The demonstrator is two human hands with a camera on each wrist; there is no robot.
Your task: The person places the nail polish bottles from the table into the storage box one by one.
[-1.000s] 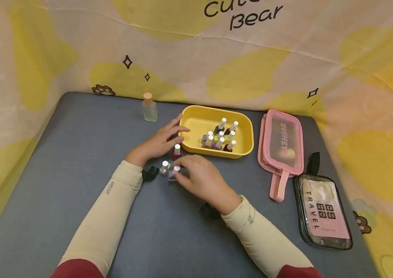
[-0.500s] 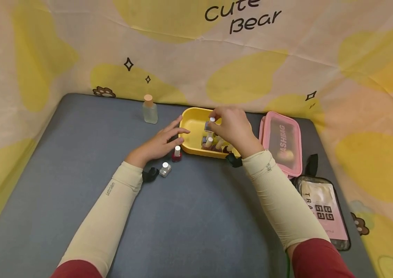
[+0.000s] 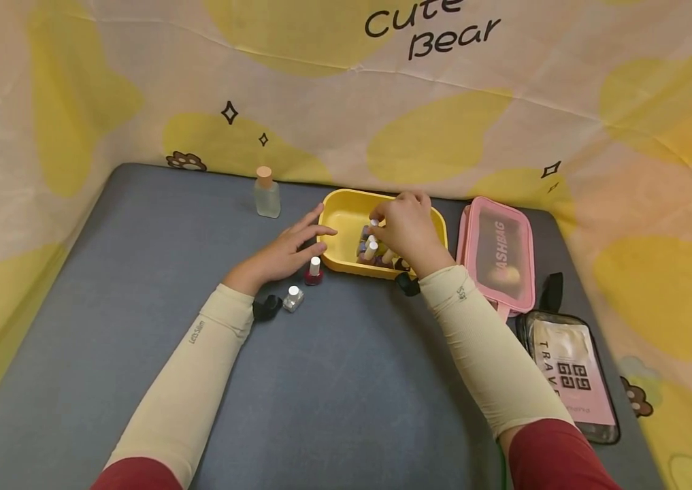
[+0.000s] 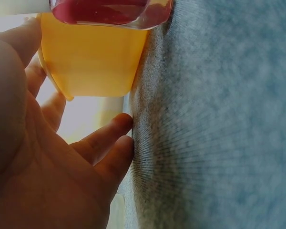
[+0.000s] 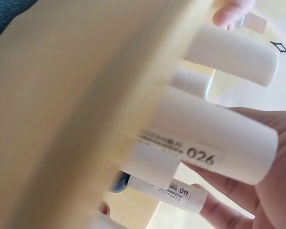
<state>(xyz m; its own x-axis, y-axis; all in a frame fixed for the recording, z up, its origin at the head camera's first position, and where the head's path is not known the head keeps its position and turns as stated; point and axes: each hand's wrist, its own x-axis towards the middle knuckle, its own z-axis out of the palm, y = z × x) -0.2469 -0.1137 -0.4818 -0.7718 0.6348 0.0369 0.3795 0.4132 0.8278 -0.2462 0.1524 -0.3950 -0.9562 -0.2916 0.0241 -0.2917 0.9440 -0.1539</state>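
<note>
My right hand (image 3: 409, 228) reaches into the yellow bin (image 3: 336, 255) and pinches a blue-purple nail polish bottle (image 3: 366, 233) by its white cap. Several other nail polish bottles stand upright in the bin, partly hidden under this hand. White caps, one a cap marked 026 (image 5: 214, 138), fill the near part of the right wrist view. My left hand (image 3: 281, 255) rests at the bin's left end, fingers spread and fingertips at the rim. Below it on the table stand a red nail polish bottle (image 3: 314, 275) and a clear, silvery nail polish bottle (image 3: 293, 298).
A frosted bottle with a peach cap (image 3: 267, 197) stands at the back left. Right of the bin lie a pink wash bag (image 3: 499, 252) and a clear black-edged travel pouch (image 3: 572, 374). Patterned cloth (image 3: 297, 82) hangs behind the grey table (image 3: 297, 395).
My right hand has carried the blue-purple nail polish bottle from the table, beside the silvery one, over into the bin, and lowered it. The left hand stays at the rim.
</note>
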